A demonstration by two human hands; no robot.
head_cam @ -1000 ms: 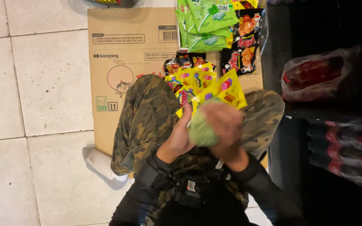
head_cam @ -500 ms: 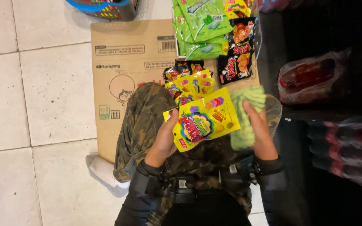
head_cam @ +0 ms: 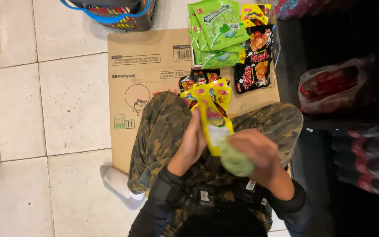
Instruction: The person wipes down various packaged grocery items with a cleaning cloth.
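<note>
My left hand [head_cam: 194, 142] holds a yellow snack packet [head_cam: 213, 125] edge-on over my lap, its fingers along the packet's left side. My right hand [head_cam: 255, 151] grips a light green cloth [head_cam: 234, 161] and presses it against the lower part of the packet. Just beyond my knees lies a small pile of yellow packets [head_cam: 211, 90] on a flattened cardboard box [head_cam: 145, 66]. I sit cross-legged in camouflage trousers on that cardboard.
Green gum packets [head_cam: 218, 30] and black snack packets [head_cam: 255, 61] lie at the far end of the cardboard. A shopping basket with a blue rim [head_cam: 115, 13] stands beyond on the tiled floor. Dark shelves with bagged red goods [head_cam: 330, 87] stand on the right.
The yellow packet has turned from facing me flat to edge-on. My right hand with the green cloth has moved from the packet's right side to its lower part.
</note>
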